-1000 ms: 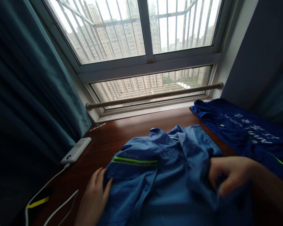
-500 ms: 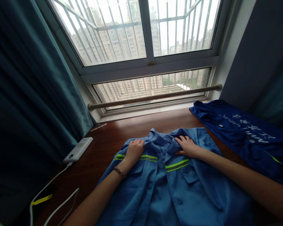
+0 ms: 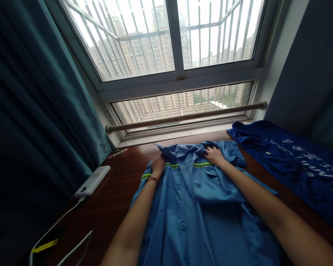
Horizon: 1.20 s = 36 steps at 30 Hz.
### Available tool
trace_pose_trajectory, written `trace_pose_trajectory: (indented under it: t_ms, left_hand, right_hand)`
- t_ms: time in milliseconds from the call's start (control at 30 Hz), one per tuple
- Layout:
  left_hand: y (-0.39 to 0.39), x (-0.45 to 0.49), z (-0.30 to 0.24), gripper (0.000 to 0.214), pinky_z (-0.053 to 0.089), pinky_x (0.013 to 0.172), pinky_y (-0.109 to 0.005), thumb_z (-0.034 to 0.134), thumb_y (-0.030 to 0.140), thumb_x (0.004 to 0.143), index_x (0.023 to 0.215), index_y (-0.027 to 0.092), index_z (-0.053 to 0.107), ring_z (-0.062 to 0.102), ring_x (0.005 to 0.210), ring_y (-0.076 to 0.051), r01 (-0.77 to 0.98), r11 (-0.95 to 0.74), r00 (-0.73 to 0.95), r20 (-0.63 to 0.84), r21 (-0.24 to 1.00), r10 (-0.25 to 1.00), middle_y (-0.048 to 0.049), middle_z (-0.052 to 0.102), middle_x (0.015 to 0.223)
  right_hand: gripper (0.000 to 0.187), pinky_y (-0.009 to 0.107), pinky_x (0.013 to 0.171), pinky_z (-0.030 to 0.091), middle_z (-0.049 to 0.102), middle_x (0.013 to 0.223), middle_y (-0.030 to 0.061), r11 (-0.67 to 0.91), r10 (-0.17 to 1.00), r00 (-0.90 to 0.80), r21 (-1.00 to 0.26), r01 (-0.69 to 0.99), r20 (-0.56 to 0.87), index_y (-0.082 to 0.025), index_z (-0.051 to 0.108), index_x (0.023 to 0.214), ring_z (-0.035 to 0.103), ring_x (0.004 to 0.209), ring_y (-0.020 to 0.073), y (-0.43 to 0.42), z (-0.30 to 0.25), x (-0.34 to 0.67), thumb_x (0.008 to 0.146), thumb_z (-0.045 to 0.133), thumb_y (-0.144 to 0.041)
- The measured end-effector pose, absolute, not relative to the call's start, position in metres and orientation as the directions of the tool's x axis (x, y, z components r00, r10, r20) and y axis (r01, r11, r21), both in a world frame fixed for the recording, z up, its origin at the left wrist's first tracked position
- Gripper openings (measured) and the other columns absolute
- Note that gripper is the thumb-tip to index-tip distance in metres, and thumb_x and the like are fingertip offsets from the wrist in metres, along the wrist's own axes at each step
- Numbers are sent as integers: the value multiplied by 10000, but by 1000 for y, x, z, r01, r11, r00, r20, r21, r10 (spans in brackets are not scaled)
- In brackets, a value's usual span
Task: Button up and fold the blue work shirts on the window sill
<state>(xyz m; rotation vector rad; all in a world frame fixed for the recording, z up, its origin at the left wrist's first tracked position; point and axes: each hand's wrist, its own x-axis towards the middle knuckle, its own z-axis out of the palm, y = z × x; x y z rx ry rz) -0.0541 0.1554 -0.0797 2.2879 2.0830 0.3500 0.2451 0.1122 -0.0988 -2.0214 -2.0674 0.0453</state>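
A light-blue work shirt [image 3: 177,207] with yellow-green reflective stripes and a buttoned front lies spread before me, its collar toward the window. My left hand [image 3: 157,166], with a beaded bracelet on the wrist, has its fingers closed on the cloth beside the collar at the left shoulder. On the other side of the collar, my right hand [image 3: 215,156] grips the fabric with bent fingers, just above the right chest stripe. The cloth bunches around the collar, and folds partly hide the fingertips of both hands.
Under the shirt is a dark reddish-brown wooden surface [image 3: 119,184]. A white power bank [image 3: 93,181] with a white cable lies at left by the teal curtain [image 3: 72,92]. A dark-blue garment [image 3: 283,159] with white lettering lies at right. A rail [image 3: 188,117] crosses the window.
The shirt's collar and chest stripes have shifted away from me toward the window, and the front lies straighter. Both hands have moved forward with the cloth; the left fingers now curl around its edge.
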Motion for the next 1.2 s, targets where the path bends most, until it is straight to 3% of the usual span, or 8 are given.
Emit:
trace_pose_trajectory:
  t_ms: [167, 300, 433, 700, 867, 1033, 1100, 1200]
  left_hand:
    - [192, -37, -78, 578, 380, 728, -334, 34, 351, 930, 1114, 54, 494, 576, 918, -251, 975, -145, 125, 123, 168, 984, -195, 597, 958]
    - [218, -31, -83, 456, 414, 689, -364, 190, 385, 912, 1082, 141, 535, 598, 856, -292, 978, -137, 114, 152, 157, 982, -171, 629, 923]
    - [228, -31, -93, 422, 420, 671, -365, 214, 360, 903, 1044, 162, 561, 603, 835, -295, 980, -146, 121, 176, 138, 977, -160, 638, 902]
    - [228, -32, -108, 385, 412, 652, -324, 249, 341, 891, 985, 154, 571, 601, 815, -268, 976, -194, 165, 249, 96, 954, -136, 630, 901]
    - [226, -27, -112, 322, 400, 684, -311, 309, 304, 873, 998, 142, 558, 584, 842, -247, 966, -256, 235, 308, 29, 922, -138, 596, 953]
    - [214, -21, -112, 260, 390, 720, -337, 358, 237, 848, 962, 124, 562, 548, 880, -254, 957, -285, 283, 341, -44, 897, -142, 576, 955]
    - [208, -19, -106, 226, 385, 743, -370, 383, 206, 829, 926, 118, 567, 522, 910, -273, 959, -276, 277, 405, -63, 872, -149, 566, 958]
    - [196, -11, -93, 182, 370, 793, -414, 405, 185, 816, 893, 124, 559, 479, 965, -292, 945, -325, 289, 568, -39, 771, -151, 549, 967]
  right_hand:
    - [368, 370, 1011, 222, 558, 1154, 74, 308, 909, -225, -202, 930, 351, -188, 529, 1159, 400, 1144, 221, 118, -94, 216, 890, 343, -354]
    - [525, 345, 962, 319, 559, 1145, 106, 454, 835, -317, -238, 859, 449, -131, 402, 1284, 418, 1135, 229, 120, -108, 208, 813, 495, -345]
    - [520, 354, 950, 344, 531, 1192, 106, 415, 884, -297, -312, 855, 361, -147, 479, 1228, 431, 1132, 239, 131, -122, 219, 785, 516, -416]
    - [430, 315, 940, 351, 562, 1162, 61, 282, 930, -149, -391, 876, 337, -188, 560, 1146, 466, 1106, 198, 149, -126, 266, 881, 323, -430]
    - [419, 307, 922, 353, 563, 1153, 98, 291, 918, -171, -313, 904, 358, -154, 557, 1139, 466, 1103, 216, 147, -129, 268, 807, 487, -400]
    - [333, 292, 822, 387, 613, 999, 102, 201, 936, -112, -248, 948, 333, -147, 586, 1063, 529, 963, 218, 134, -122, 255, 769, 520, -290]
    - [412, 301, 797, 386, 611, 954, 103, 167, 919, -83, -189, 968, 385, -135, 537, 1137, 531, 908, 221, 127, -117, 249, 734, 535, -222]
    - [554, 310, 828, 352, 566, 1074, 89, 237, 825, -175, -47, 970, 537, -185, 434, 1256, 485, 949, 217, 119, -109, 241, 714, 498, -90]
